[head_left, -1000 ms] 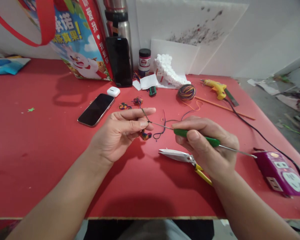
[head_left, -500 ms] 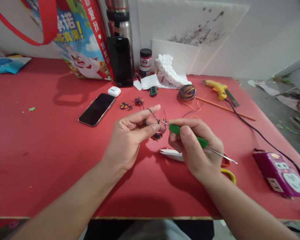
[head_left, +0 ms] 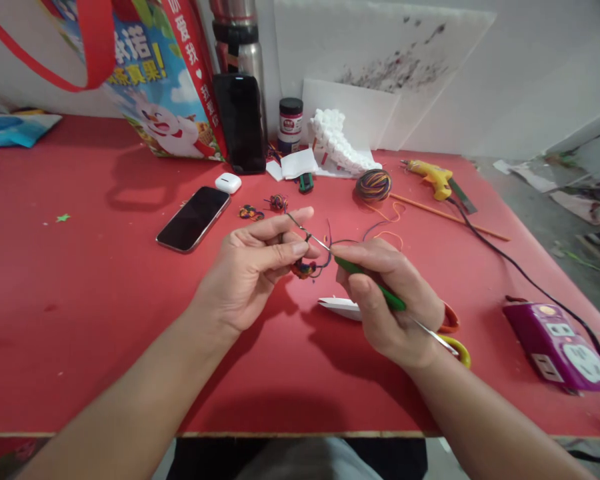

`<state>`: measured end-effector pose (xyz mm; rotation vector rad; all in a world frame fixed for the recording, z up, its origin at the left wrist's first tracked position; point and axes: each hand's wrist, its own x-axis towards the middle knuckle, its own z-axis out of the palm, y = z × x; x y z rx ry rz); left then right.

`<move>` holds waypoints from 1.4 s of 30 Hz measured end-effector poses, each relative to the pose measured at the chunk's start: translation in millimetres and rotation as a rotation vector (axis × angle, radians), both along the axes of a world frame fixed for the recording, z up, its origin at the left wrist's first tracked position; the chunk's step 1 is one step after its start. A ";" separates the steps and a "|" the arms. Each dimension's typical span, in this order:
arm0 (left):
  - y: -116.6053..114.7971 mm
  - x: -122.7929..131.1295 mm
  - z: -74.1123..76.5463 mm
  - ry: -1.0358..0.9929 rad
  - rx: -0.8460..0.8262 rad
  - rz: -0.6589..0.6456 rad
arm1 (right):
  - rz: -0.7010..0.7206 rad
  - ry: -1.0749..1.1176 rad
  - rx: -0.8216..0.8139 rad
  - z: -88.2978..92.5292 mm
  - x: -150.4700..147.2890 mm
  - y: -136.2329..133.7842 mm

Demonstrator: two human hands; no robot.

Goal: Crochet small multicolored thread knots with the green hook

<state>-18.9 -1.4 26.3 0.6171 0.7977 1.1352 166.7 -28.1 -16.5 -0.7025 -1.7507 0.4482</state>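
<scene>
Between thumb and fingers, my left hand pinches a small multicoloured crochet piece, which hangs below the fingertips. A dark strand of yarn runs over its raised index finger. My right hand grips a crochet hook by its green handle. The hook's thin metal tip meets the yarn at my left fingertips; its other metal end sticks out behind my right hand. Under that hand lie scissors with red and yellow handles, partly hidden. A ball of multicoloured yarn sits farther back, loose strands trailing from it.
Left of my hands lie a phone and a white earbud case. Small crocheted bits rest behind my left hand. To the right are a yellow glue gun, its cord and a purple power box. A bag stands at the back.
Both hands have shifted slightly left. The hook has tilted, its front tip now slanting up to the left and its rear end dropping, and more of the crochet piece shows.
</scene>
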 end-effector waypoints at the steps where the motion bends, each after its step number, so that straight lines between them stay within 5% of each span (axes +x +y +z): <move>1: 0.8 -2.0 0.6 0.011 0.004 -0.005 | -0.003 -0.004 -0.011 1.5 1.7 0.4; 8: 5.0 -15.0 3.6 0.051 0.005 -0.099 | 0.054 0.032 -0.147 14.1 12.3 -0.5; 21: 1.9 -9.9 0.1 0.039 0.047 -0.172 | 0.188 0.466 -0.611 18.2 12.6 -0.9; 37: -2.7 4.1 -6.1 0.123 0.155 0.005 | 0.211 0.557 -0.602 8.9 -5.6 -3.4; 42: -3.9 6.3 -4.8 0.172 0.175 0.044 | 0.113 0.504 -0.558 6.8 -6.7 -5.8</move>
